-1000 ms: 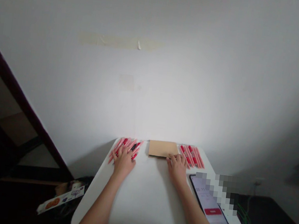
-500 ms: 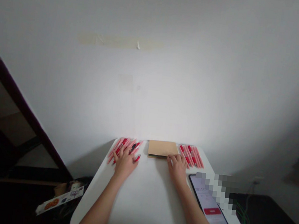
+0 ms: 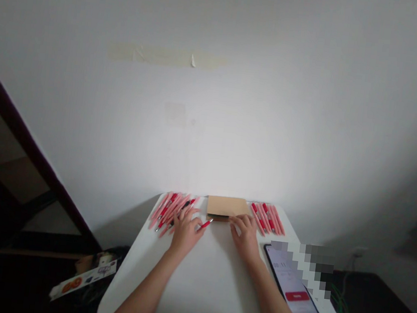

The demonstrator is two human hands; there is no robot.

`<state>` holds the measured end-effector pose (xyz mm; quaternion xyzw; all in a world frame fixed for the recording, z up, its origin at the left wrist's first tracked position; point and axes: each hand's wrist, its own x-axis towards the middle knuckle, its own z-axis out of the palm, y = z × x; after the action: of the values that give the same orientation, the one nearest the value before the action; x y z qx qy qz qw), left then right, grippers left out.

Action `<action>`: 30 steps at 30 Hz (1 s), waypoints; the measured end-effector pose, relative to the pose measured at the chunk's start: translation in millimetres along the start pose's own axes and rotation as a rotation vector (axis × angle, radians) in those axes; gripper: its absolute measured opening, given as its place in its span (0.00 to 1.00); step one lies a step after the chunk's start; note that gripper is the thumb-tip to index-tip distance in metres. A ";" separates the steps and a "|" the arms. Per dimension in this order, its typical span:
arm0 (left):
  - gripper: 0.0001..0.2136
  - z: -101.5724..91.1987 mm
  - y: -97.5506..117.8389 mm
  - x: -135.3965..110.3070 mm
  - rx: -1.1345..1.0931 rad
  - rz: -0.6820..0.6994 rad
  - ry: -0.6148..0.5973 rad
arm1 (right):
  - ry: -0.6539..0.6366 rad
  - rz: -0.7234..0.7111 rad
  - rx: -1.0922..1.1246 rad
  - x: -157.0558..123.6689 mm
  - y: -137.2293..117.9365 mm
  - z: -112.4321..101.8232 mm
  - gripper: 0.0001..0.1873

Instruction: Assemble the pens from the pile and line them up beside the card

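Observation:
My left hand point(image 3: 185, 230) pinches a red pen point(image 3: 206, 223) between thumb and fingers. The pen's silver tip points right, towards a brown cardboard box point(image 3: 227, 207). A dark gap shows along the near side of this flat box, below its top panel. My right hand point(image 3: 245, 232) has its fingertips on the box's near right edge, closed on it; the thumb is partly hidden. Left of the box, just beyond my left hand, lies a loose pile of pink and red pens point(image 3: 172, 207), a few with black parts.
A row of pink and red pens point(image 3: 267, 218) lies right of the box. A phone point(image 3: 292, 281) with its screen lit rests on the white table point(image 3: 208, 287) near my right forearm. The wall point(image 3: 210, 141) rises directly behind the table. A printed carton point(image 3: 83, 280) is low at left.
My left hand has moved right, away from the pile, carrying the red pen towards the box. My right fingers shifted slightly left along the box's edge, and the dark gap looks wider.

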<state>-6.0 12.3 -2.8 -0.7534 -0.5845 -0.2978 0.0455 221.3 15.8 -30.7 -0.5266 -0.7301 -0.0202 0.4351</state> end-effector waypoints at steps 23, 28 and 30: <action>0.05 14.5 3.3 -3.4 -0.153 0.112 0.007 | -0.055 -0.093 0.211 3.2 2.7 5.6 0.08; 0.04 14.2 0.8 -1.5 -0.167 0.099 0.036 | 0.012 -0.004 0.230 3.6 11.1 8.1 0.10; 0.04 14.8 0.4 -1.7 -0.182 0.113 0.067 | 0.025 0.001 0.215 3.8 12.6 8.4 0.09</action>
<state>0.1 16.8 -15.7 -0.7757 -0.5099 -0.3716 0.0128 225.8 28.4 -38.8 -0.4769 -0.7224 0.0518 0.4980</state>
